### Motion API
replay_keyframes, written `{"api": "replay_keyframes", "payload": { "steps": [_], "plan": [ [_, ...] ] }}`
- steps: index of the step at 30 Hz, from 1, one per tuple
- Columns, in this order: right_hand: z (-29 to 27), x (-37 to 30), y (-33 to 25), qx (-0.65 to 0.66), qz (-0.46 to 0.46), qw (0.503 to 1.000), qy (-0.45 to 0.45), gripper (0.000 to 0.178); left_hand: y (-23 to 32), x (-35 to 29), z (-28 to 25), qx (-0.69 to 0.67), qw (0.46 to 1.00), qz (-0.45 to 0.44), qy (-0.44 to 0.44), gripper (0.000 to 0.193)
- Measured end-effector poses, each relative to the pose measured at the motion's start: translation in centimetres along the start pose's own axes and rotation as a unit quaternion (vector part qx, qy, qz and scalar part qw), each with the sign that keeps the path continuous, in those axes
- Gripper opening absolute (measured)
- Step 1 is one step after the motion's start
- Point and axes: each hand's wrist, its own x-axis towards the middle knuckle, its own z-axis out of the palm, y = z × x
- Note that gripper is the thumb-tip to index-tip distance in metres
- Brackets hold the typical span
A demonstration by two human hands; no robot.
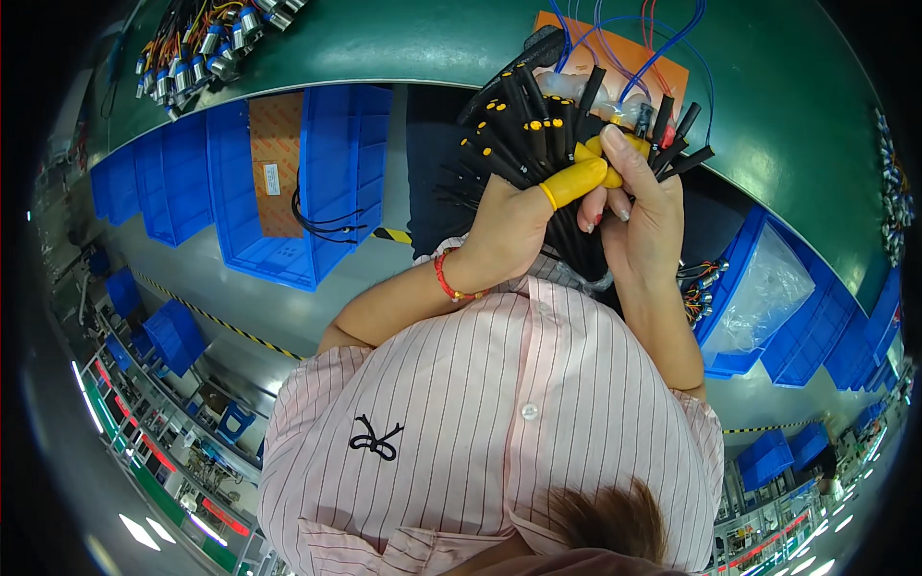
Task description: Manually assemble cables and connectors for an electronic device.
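Note:
A thick bundle of black cables (523,120), several with yellow-marked ends, fans out in front of my chest. My left hand (523,216), with yellow finger cots on it, is closed around part of the bundle. Against its covered fingertips press the thumb and fingers of my right hand (648,197), closed in a pinch on black cables. More black cable ends (677,149) stick out past the right fingers. Lower lengths of the bundle hang between the two palms. The exact spot pinched is hidden by the fingers.
Ahead is a green tabletop (403,43) with an orange board (663,72) carrying blue and red wires. Silver-and-blue connectors with coloured wires (206,53) are piled at the far left. Blue bins (351,182) stand below the table edge, another (735,336) at the right.

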Motion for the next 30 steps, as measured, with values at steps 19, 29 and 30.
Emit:
{"api": "replay_keyframes", "payload": {
  "steps": [19,29,30],
  "plan": [
    [-0.2,-1.6,0.3,-0.144,-0.081,0.984,-0.063,0.025,0.1,-1.2,-1.0,0.101,0.994,0.004,-0.049,0.018],
    [-1.0,-1.4,0.9,-0.027,-0.099,0.995,-0.012,0.029,0.3,-2.2,-1.8,0.248,0.969,0.019,-0.006,0.012],
    [-1.5,-1.3,0.9,-0.062,-0.095,0.993,-0.045,0.027,0.5,-2.2,-1.7,0.252,0.967,0.013,-0.022,0.012]
  ]
}}
